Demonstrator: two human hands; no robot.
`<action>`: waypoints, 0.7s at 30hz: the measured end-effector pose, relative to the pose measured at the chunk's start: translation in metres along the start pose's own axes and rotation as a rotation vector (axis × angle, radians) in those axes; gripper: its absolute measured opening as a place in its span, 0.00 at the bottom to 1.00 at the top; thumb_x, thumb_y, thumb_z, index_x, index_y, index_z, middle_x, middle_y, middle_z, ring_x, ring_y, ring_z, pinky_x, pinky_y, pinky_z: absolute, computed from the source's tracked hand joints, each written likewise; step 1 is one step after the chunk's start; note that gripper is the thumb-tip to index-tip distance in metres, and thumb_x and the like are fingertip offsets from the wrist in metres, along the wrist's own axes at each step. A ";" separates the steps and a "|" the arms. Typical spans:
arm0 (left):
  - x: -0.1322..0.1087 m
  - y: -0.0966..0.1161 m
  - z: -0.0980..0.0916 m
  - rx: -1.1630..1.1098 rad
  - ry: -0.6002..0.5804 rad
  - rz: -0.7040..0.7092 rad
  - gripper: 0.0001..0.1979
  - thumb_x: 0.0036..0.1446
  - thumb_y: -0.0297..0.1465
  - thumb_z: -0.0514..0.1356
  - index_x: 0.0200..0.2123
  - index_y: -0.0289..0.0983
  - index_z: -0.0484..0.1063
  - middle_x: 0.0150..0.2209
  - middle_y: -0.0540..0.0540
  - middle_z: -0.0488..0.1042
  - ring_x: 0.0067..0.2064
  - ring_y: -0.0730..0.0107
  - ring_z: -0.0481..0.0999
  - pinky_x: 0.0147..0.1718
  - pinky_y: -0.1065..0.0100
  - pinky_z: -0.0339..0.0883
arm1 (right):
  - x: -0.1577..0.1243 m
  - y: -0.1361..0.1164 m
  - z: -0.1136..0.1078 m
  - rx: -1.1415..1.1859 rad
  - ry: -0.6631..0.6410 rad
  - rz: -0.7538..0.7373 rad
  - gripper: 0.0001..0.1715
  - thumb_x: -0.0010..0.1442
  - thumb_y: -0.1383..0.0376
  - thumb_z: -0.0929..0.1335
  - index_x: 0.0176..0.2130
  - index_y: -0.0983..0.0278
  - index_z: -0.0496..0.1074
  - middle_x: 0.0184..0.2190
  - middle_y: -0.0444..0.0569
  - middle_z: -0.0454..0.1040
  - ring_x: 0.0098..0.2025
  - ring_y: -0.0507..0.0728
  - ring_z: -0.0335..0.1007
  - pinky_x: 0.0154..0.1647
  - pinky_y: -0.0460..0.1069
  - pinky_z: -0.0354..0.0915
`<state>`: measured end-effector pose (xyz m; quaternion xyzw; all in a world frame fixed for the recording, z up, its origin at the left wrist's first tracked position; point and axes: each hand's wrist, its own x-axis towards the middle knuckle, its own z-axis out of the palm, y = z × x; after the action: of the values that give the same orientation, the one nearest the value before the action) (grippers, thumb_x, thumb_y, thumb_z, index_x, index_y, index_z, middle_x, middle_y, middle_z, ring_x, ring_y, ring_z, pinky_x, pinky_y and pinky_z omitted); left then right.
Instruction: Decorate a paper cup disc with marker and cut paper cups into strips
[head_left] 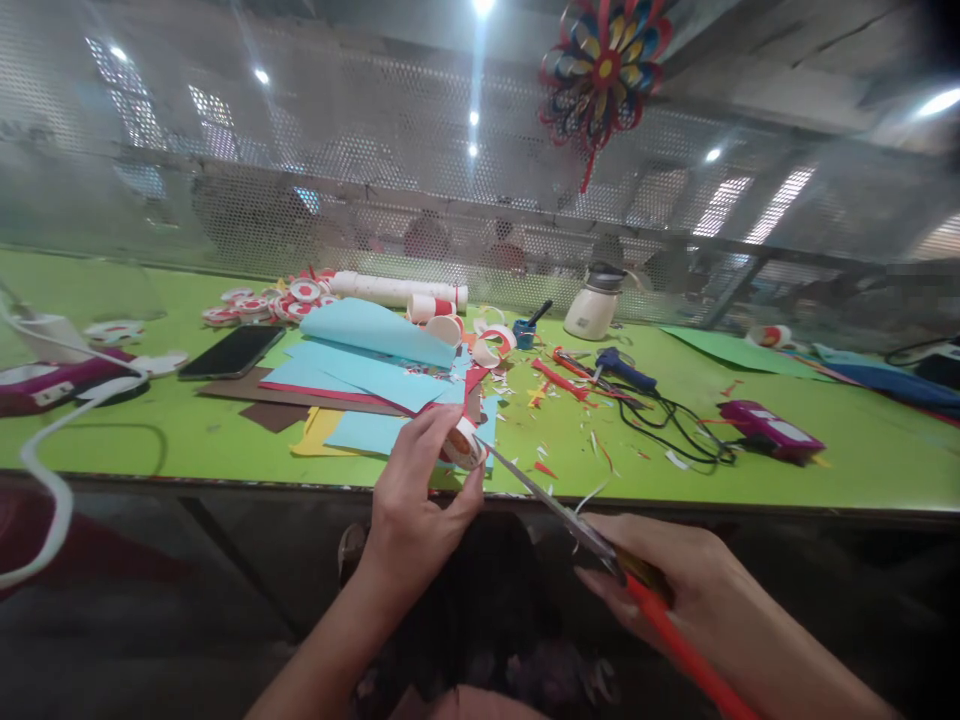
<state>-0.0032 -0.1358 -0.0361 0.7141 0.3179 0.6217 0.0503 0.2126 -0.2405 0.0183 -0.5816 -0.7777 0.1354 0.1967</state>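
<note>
Between the thumb and fingers of my left hand (424,490) is a small round piece of paper cup (465,446), white with red and a brownish inside, held just over the table's front edge. My right hand (667,565) grips a pair of scissors (559,508) with red-orange handles. Their blades point up and left, and the tips reach the rim of the cup piece; whether they have paper between them I cannot make out. A thin white paper strip (600,488) hangs near the blades. Light blue paper sheets (375,432) lie just behind my left hand.
Red-and-white cup bottoms (300,295) are heaped at the back left, near a phone (234,352). A glue gun (626,370), black cord, purple box (772,430) and paper scraps spread rightward. A beige jug (594,303) stands behind. A white cable (49,490) crosses the left edge.
</note>
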 end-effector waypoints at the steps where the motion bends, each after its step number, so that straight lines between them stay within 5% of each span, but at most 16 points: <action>1: 0.000 0.000 -0.001 -0.040 -0.032 -0.031 0.24 0.54 0.26 0.63 0.55 0.39 0.68 0.52 0.40 0.72 0.53 0.61 0.73 0.49 0.61 0.73 | 0.001 0.000 -0.003 0.060 -0.045 0.023 0.12 0.62 0.64 0.65 0.43 0.61 0.77 0.31 0.46 0.78 0.34 0.55 0.74 0.38 0.47 0.71; 5: 0.003 0.001 -0.007 -0.254 -0.140 -0.227 0.21 0.55 0.28 0.63 0.53 0.39 0.70 0.50 0.42 0.73 0.45 0.67 0.77 0.44 0.68 0.75 | 0.005 0.006 -0.014 0.161 -0.113 0.073 0.13 0.61 0.61 0.67 0.41 0.63 0.78 0.30 0.45 0.78 0.32 0.55 0.74 0.33 0.45 0.70; 10: 0.009 0.005 -0.017 -0.586 -0.256 -0.436 0.21 0.55 0.30 0.63 0.53 0.39 0.71 0.50 0.40 0.74 0.41 0.68 0.78 0.41 0.69 0.75 | 0.003 0.016 -0.021 0.127 -0.044 0.130 0.15 0.59 0.60 0.67 0.42 0.63 0.79 0.29 0.47 0.79 0.35 0.58 0.76 0.32 0.46 0.71; 16: 0.018 0.001 -0.029 -0.724 -0.343 -0.447 0.22 0.56 0.32 0.63 0.55 0.40 0.72 0.50 0.38 0.76 0.47 0.59 0.78 0.42 0.64 0.75 | -0.001 0.005 -0.021 0.168 -0.052 0.085 0.16 0.59 0.62 0.67 0.45 0.63 0.78 0.35 0.49 0.80 0.37 0.58 0.77 0.37 0.47 0.73; 21: 0.016 -0.005 -0.027 -0.751 -0.355 -0.408 0.25 0.56 0.34 0.64 0.57 0.41 0.69 0.52 0.36 0.75 0.49 0.57 0.77 0.42 0.62 0.76 | 0.004 -0.003 -0.020 0.080 0.057 0.064 0.12 0.58 0.64 0.67 0.40 0.64 0.79 0.31 0.47 0.79 0.30 0.54 0.73 0.30 0.44 0.69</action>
<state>-0.0294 -0.1323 -0.0183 0.6647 0.1913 0.5393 0.4804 0.2179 -0.2385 0.0376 -0.6015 -0.7466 0.1561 0.2376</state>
